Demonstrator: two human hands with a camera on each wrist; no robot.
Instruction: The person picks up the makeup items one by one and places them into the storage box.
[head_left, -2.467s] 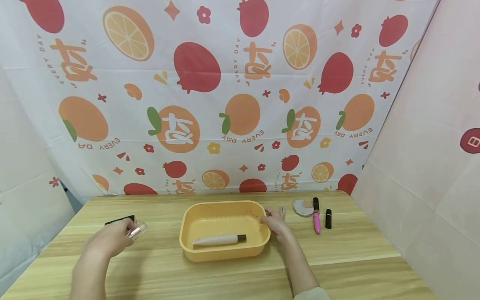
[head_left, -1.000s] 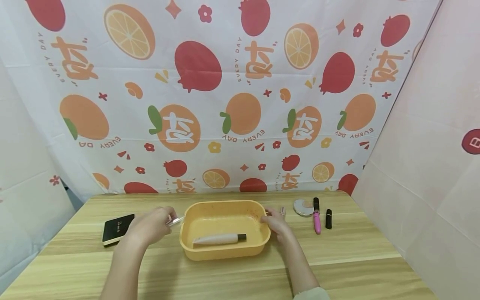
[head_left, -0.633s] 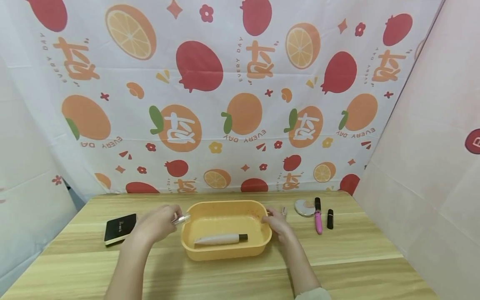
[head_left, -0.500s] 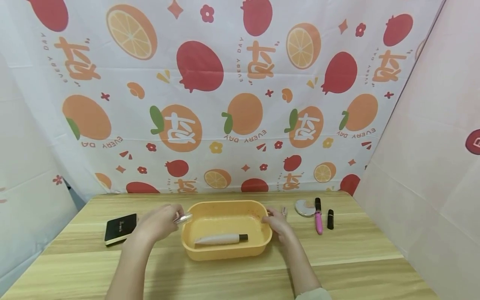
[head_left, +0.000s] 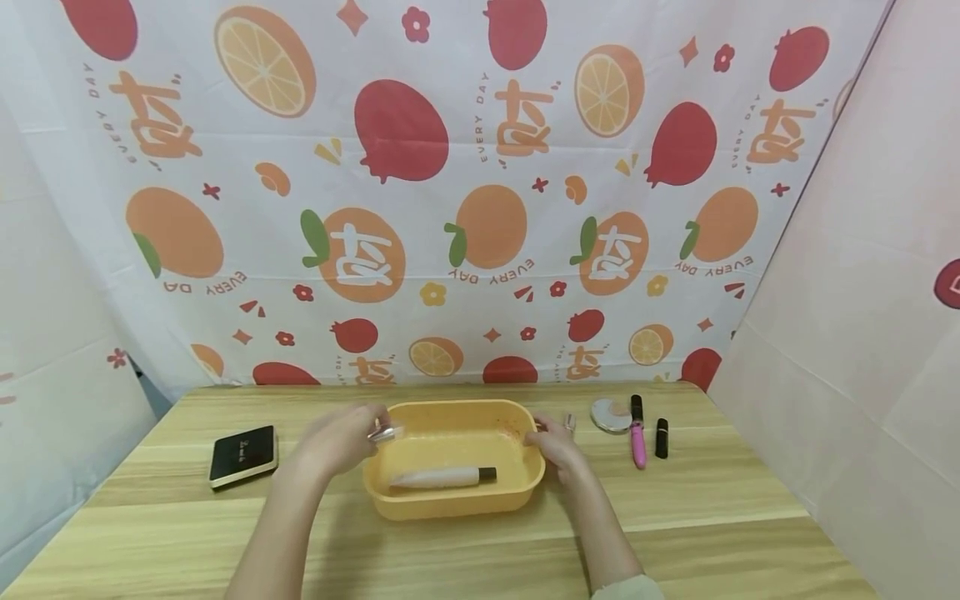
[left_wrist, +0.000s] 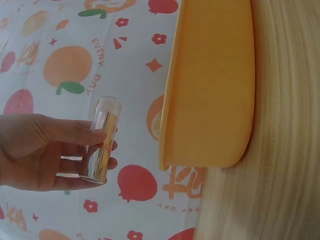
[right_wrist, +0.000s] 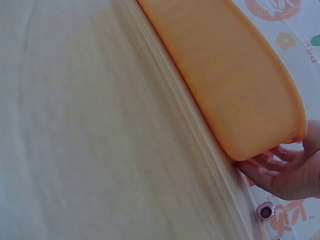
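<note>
My left hand [head_left: 337, 446] pinches a lipstick [left_wrist: 101, 147] with a clear cap and a shiny gold base between thumb and fingers. In the head view the lipstick overlaps the left end of a yellow plastic basin [head_left: 450, 507]. A pale squeeze tube [head_left: 435, 478] with a black cap lies inside that basin along its near side. At the other end my right hand [head_left: 557, 446] grips the basin, thumb over the rim; in the right wrist view its fingers [right_wrist: 270, 182] curl against the outer wall near the bottom.
A black compact case [head_left: 243, 455] lies on the wooden table [head_left: 420, 558] at left. To the right of the basin are a small clear-capped lipstick [head_left: 570, 423], a round silver compact [head_left: 611, 415], a pink tube [head_left: 637, 446] with black cap, and a black tube [head_left: 662, 439].
My left hand has carried the lipstick rightward from beside the black case to the basin's left end, uncovering the case. The right hand has stayed on the basin.
</note>
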